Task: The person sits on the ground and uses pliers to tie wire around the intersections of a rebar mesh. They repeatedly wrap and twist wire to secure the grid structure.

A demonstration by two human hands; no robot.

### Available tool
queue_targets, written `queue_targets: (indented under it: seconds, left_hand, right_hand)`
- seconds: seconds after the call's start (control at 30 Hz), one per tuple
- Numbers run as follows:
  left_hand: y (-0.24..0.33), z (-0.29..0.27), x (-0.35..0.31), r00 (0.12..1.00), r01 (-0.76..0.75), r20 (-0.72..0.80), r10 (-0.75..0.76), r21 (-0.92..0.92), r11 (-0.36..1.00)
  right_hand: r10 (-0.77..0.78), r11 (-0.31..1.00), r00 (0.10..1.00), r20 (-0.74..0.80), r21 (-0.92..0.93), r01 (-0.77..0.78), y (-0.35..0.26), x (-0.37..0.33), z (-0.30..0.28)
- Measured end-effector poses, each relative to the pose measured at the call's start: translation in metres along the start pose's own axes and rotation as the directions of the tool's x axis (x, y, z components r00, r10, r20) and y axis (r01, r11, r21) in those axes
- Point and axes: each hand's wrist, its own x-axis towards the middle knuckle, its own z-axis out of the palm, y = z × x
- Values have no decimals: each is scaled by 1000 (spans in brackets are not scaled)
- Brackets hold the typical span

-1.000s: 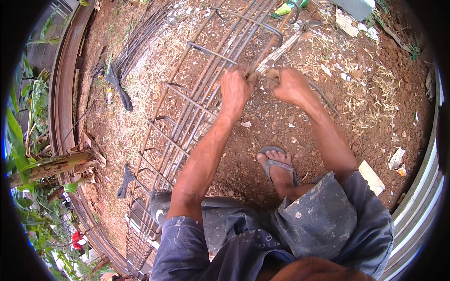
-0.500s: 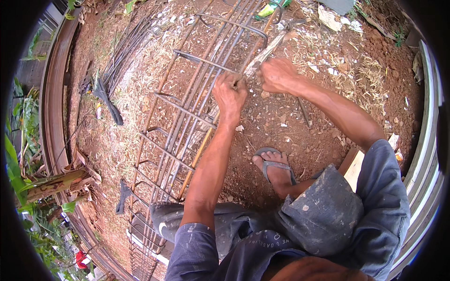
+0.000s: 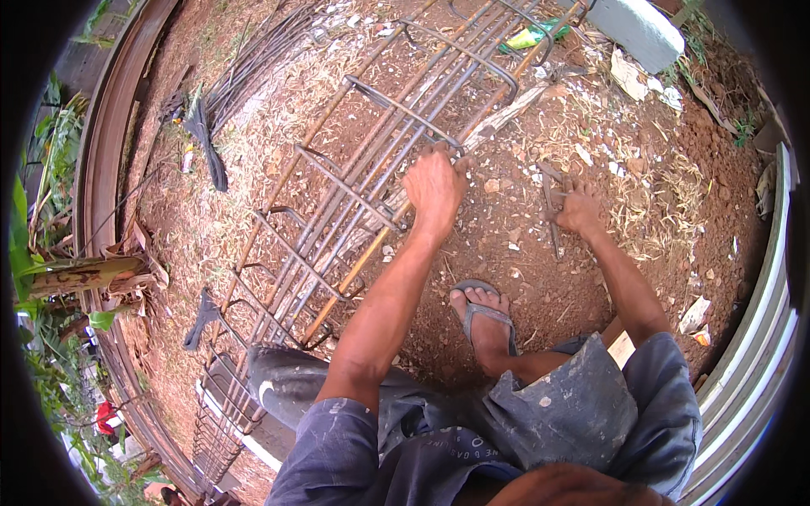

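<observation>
Two hands work apart over the dirt: nearer the sandalled foot [image 3: 489,325], the right hand [image 3: 580,209] closes its grip on a thin metal tool [image 3: 553,215] lying on the ground. Farther out, the left hand [image 3: 434,187] clamps onto the rebar cage [image 3: 354,185], whose long axis runs from lower left to upper right.

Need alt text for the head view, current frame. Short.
A person crouches on red dirt, left hand gripping a long rebar cage lying on the ground, right hand on a metal hand tool in the dirt beside it. A sandalled foot shows below, and corrugated metal sheeting runs along the right edge.
</observation>
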Motion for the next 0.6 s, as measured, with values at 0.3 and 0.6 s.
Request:
queue_targets:
  seconds: [0.3,0.6]
  left_hand:
    - [-12,10,7,996,-84,-8,84,-38,996]
    - [-17,21,1,982,-143,-122,147,40,989]
  right_hand:
    - [21,890,746,666,327,-318,34,22,-51]
    - [177,219,982,70,970,-109,112,71,-237]
